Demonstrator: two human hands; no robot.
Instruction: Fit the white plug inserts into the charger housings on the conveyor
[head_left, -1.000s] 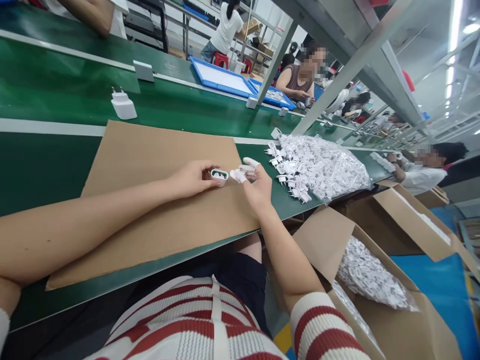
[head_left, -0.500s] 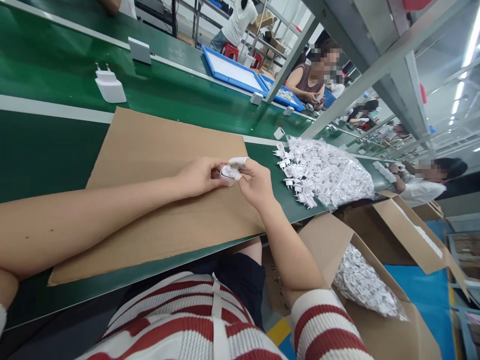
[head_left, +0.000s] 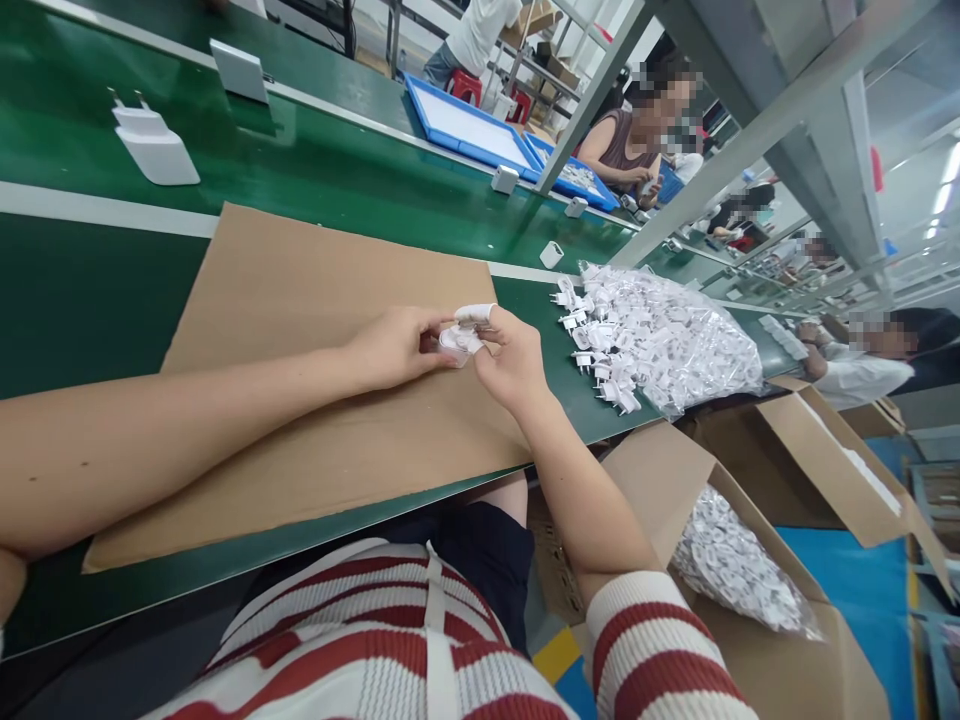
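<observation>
My left hand (head_left: 394, 350) pinches a small white charger piece (head_left: 459, 342) between thumb and fingers. From the other side, my right hand (head_left: 511, 358) closes on the same piece, with white coverings on some fingertips. Fingers hide much of the piece, so its exact form is unclear. Both hands are just above a flat cardboard sheet (head_left: 330, 290) on the green bench. To the right of my right hand, several white plug chargers (head_left: 600, 350) spill from a clear plastic bag (head_left: 682, 340) full of them.
Beyond the cardboard runs a green conveyor belt (head_left: 315, 180) carrying white chargers (head_left: 157, 145). Blue trays (head_left: 465, 150) stand across it. A slanted metal post (head_left: 592, 100) rises at the far side. Lower right is an open carton (head_left: 660, 480) holding another bag. Several people sit farther off.
The chargers on the belt have shifted left. The held piece has turned slightly, its oval opening less visible now. Both hands remain together in about the same place.
</observation>
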